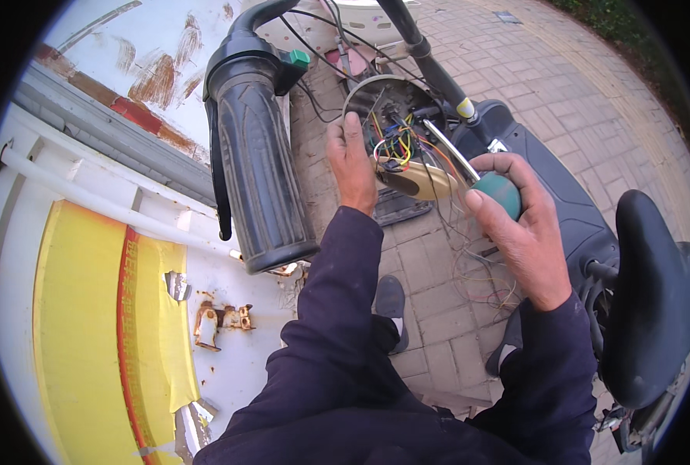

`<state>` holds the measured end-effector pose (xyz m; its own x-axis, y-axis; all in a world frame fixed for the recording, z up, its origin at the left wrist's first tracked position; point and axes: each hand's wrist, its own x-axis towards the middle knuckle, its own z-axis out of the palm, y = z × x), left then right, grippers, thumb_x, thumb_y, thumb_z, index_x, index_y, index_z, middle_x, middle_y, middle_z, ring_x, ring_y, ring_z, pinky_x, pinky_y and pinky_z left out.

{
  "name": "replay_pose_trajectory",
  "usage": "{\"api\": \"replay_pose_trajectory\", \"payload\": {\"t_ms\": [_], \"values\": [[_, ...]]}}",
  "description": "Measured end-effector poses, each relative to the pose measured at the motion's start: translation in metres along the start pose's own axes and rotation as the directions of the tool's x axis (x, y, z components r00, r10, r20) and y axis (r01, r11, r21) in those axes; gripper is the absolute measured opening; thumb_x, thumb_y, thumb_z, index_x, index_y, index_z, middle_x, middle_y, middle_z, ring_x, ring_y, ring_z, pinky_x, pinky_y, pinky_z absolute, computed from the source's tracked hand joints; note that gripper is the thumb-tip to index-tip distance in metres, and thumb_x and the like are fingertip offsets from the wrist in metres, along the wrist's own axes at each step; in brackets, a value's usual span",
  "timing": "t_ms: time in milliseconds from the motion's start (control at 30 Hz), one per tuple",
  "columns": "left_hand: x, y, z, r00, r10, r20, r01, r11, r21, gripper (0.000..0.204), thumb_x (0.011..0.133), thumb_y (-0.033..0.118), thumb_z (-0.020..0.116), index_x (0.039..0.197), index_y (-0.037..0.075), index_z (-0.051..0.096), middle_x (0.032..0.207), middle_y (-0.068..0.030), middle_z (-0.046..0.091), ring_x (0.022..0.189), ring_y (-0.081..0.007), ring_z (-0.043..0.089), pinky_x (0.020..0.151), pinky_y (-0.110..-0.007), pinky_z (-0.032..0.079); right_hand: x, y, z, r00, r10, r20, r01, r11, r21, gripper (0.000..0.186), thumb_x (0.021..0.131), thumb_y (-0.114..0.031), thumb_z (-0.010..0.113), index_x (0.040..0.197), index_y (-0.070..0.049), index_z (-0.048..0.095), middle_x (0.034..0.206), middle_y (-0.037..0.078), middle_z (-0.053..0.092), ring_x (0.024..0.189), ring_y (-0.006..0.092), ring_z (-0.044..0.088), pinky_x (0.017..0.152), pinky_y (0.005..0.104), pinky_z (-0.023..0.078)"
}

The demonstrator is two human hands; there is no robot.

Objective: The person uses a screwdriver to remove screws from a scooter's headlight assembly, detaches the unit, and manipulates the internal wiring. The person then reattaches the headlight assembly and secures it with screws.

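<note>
In my right hand [533, 240] is a screwdriver [500, 194], its round green handle wrapped by my fingers. The long metal shaft points up and left into a round, open dark housing [376, 87] on the front of an electric scooter. A tangle of coloured wires [398, 142] with connectors spills from that housing. My left hand [353, 167] grips the housing's left edge, thumb up along the rim, other fingers mostly hidden. Below the wires hangs a beige curved cover [420, 180], close to the left hand's wrist. The screwdriver tip is lost among the parts.
A black handlebar grip [263, 163] with a green switch juts in at the left. The black scooter seat [646, 302] stands at the right. Thin loose wires [488, 283] dangle above the paving [442, 325]. A rusty white panel with a yellow banner [89, 310] is at the left.
</note>
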<state>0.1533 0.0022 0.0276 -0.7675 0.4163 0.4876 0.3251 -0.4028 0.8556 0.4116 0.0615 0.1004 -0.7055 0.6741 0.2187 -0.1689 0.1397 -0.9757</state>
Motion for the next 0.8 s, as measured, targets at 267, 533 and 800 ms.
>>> {"api": "replay_pose_trajectory", "payload": {"t_ms": [267, 533, 800], "values": [[-0.030, 0.034, 0.019, 0.921, -0.370, 0.124, 0.390, 0.869, -0.306, 0.059, 0.111, 0.054, 0.037, 0.131, 0.002, 0.058, 0.113, -0.0097, 0.069, 0.102, -0.0159, 0.069, 0.092, -0.032, 0.056, 0.032, 0.006, 0.011, 0.953, -0.298, -0.049, 0.279, 0.933, -0.229, 0.031, 0.086, -0.013, 0.075, 0.113, -0.002, 0.065, 0.100, 0.011, 0.068, 0.087, 0.0246, 0.067, 0.079, 0.0338, 0.053], [-0.023, 0.033, 0.029, 0.926, -0.377, 0.010, 0.352, 0.857, -0.375, 0.061, 0.109, 0.055, 0.044, 0.141, 0.004, 0.052, 0.118, -0.0138, 0.071, 0.100, -0.0218, 0.072, 0.087, -0.036, 0.060, 0.047, 0.020, 0.011, 0.906, -0.415, -0.086, 0.354, 0.851, -0.387, 0.034, 0.082, -0.007, 0.076, 0.114, -0.003, 0.063, 0.107, 0.015, 0.065, 0.092, 0.0334, 0.068, 0.082, 0.0376, 0.054], [-0.009, 0.051, 0.023, 0.921, -0.388, -0.043, 0.346, 0.861, -0.372, 0.053, 0.107, 0.049, 0.051, 0.132, 0.004, 0.059, 0.107, -0.0123, 0.073, 0.084, -0.0198, 0.074, 0.075, -0.032, 0.063, 0.064, 0.021, 0.023, 0.879, -0.474, -0.063, 0.402, 0.803, -0.440, 0.038, 0.080, -0.007, 0.079, 0.115, -0.004, 0.063, 0.102, 0.015, 0.063, 0.089, 0.0365, 0.066, 0.077, 0.0396, 0.053]]}}
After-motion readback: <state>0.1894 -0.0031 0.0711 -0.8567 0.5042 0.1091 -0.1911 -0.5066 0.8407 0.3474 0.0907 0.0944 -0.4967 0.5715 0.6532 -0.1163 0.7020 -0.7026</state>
